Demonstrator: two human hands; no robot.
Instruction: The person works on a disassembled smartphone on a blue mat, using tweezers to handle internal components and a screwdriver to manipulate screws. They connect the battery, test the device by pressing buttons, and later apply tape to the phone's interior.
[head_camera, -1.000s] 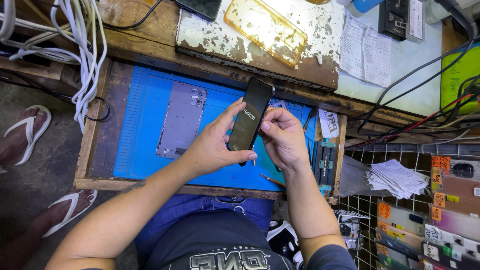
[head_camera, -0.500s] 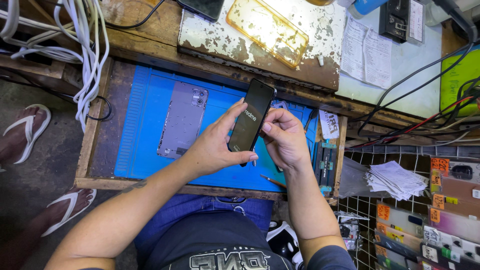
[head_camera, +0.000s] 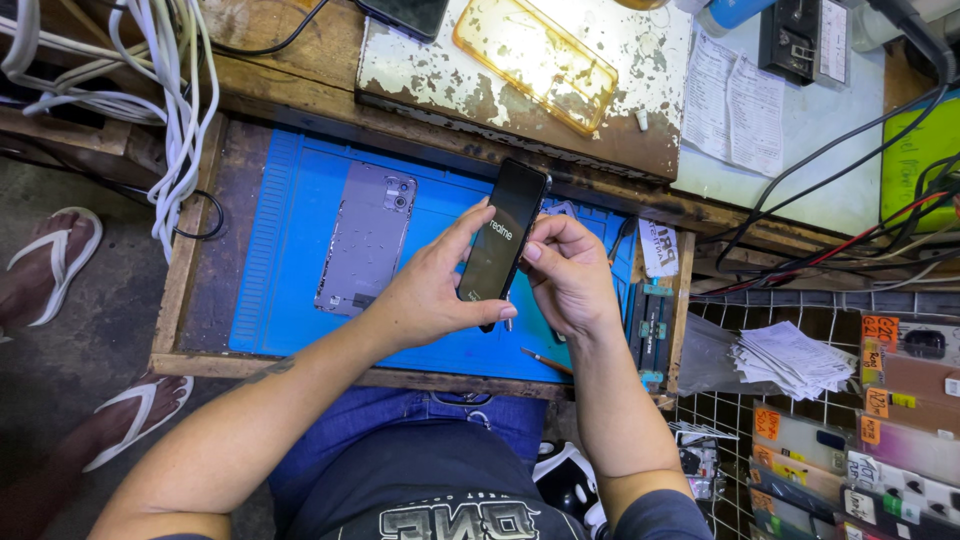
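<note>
Left hand (head_camera: 430, 290) wrapped round a black smartphone (head_camera: 503, 240), thumb pinching its lower edge, right hand (head_camera: 570, 275) curled, fingertips pressing its side, above the blue mat (head_camera: 290, 250).

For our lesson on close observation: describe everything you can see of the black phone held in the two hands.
The phone is a slim black slab with a glossy dark screen that shows only small pale lettering. It is tilted, top edge away from the person, above a blue mat. The left hand has it in its grip from the side and bottom, thumb on the lower edge. The right hand touches its right edge with fingertips.
</note>
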